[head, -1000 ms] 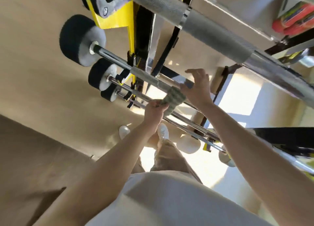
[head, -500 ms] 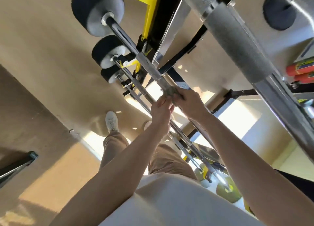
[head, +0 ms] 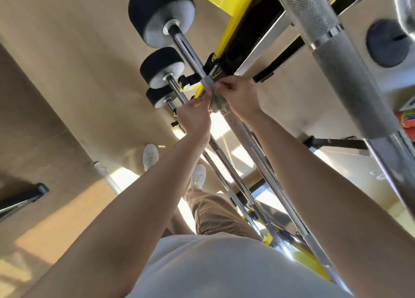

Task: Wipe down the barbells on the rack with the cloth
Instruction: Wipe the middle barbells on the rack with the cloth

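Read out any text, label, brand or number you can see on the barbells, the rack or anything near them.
No text can be read in this view.
Coloured packs at the right edge: there is print, but it is too blurred to read.
Barbell end weights: no number or brand shows.
Knurled bar up close: no lettering visible.
Cloth: no label visible.

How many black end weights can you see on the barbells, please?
4: three left of the rack: top weight, middle weight, lowest weight; a fourth weight, upper right. Others may be hidden.
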A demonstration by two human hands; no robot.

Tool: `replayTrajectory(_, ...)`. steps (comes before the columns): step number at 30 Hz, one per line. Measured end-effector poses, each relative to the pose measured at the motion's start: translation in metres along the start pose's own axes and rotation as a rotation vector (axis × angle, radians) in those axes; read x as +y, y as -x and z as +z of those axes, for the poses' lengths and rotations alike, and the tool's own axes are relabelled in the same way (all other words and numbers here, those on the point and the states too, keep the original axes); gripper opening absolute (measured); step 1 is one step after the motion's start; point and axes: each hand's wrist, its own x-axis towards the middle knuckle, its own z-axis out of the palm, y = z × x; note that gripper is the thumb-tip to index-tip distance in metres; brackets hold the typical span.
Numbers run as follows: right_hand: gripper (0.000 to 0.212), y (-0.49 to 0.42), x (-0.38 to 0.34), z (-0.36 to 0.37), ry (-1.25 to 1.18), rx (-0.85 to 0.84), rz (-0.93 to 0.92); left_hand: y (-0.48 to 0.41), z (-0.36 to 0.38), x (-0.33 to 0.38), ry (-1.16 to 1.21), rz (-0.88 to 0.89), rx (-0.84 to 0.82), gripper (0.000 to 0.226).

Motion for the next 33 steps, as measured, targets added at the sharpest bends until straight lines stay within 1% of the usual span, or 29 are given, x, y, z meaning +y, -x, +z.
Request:
replayTrajectory(2, 0.019, 0.002, 0.001, -0.008, -0.005, -0.059, 0.007, -0.005, -0.006, 0.006, -0.145, 0.071, 0.037, 0.027)
replayTrajectory(3, 0.025, 0.007, 0.003, -0.014, 0.019, -0.111, -0.007, -0.006, -0.01, 0.005, -0.189, 0.1, 0.014, 0.03)
replayTrajectory(5, 0.032, 0.018, 0.011, -0.025, 0.066, -0.174, -0.038, -0.006, -0.022, -0.002, -0.232, 0.163, -0.102, 0.036)
replayTrajectory(6, 0.029, 0.024, 0.016, -0.028, 0.078, -0.167, -0.058, -0.002, -0.028, -0.006, -0.271, 0.227, -0.178, 0.037)
replayTrajectory(8, 0.017, 0.029, 0.02, -0.03, 0.068, -0.093, -0.081, 0.005, -0.036, -0.014, -0.401, 0.388, -0.326, 0.035)
replayTrajectory(10, 0.012, 0.03, 0.018, -0.03, 0.013, -0.05, -0.076, 0.005, -0.036, -0.019, -0.484, 0.492, -0.391, 0.037)
replayTrajectory(13, 0.014, 0.028, 0.012, -0.035, 0.014, -0.033, -0.142, 0.0, -0.029, -0.01, -0.586, 0.609, -0.348, 0.024)
replayTrajectory(14, 0.016, 0.029, 0.01, -0.037, 0.022, -0.02, -0.157, -0.003, -0.029, -0.005, -0.617, 0.645, -0.351, 0.023)
replayTrajectory(17, 0.015, 0.027, 0.001, -0.048, 0.012, 0.041, -0.147, -0.005, -0.032, 0.013, -0.652, 0.71, -0.431, 0.032)
replayTrajectory(19, 0.016, 0.025, -0.003, -0.054, -0.001, 0.061, -0.164, -0.006, -0.036, 0.028, -0.639, 0.784, -0.467, 0.029)
replayTrajectory(20, 0.017, 0.024, -0.005, -0.057, 0.001, 0.072, -0.194, -0.006, -0.037, 0.036, -0.645, 0.837, -0.458, 0.027)
replayTrajectory(23, 0.019, 0.026, -0.006, -0.066, 0.01, 0.117, -0.275, 0.002, -0.037, 0.051, -0.68, 1.063, -0.353, 0.025)
replayTrajectory(25, 0.02, 0.033, -0.001, -0.07, 0.036, 0.146, -0.305, 0.012, -0.037, 0.047, -0.664, 1.162, -0.346, 0.023)
replayTrajectory(27, 0.02, 0.049, 0.008, -0.073, 0.095, 0.151, -0.323, 0.028, -0.041, 0.029, -0.673, 1.15, -0.412, 0.02)
replayTrajectory(28, 0.02, 0.059, 0.015, -0.074, 0.151, 0.127, -0.317, 0.035, -0.044, 0.016, -0.687, 1.097, -0.455, 0.019)
replayTrajectory(29, 0.02, 0.069, 0.024, -0.075, 0.226, 0.076, -0.288, 0.042, -0.047, 0.002, -0.711, 0.995, -0.513, 0.019)
replayTrajectory(31, 0.015, 0.085, 0.046, -0.072, 0.429, -0.107, -0.139, 0.056, -0.05, -0.02, -0.748, 0.644, -0.651, 0.017)
replayTrajectory(32, 0.016, 0.091, 0.056, -0.07, 0.504, -0.197, -0.05, 0.06, -0.05, -0.03, -0.716, 0.454, -0.681, 0.017)
replayTrajectory(33, 0.021, 0.095, 0.064, -0.066, 0.532, -0.245, 0.022, 0.063, -0.049, -0.037, -0.649, 0.293, -0.653, 0.018)
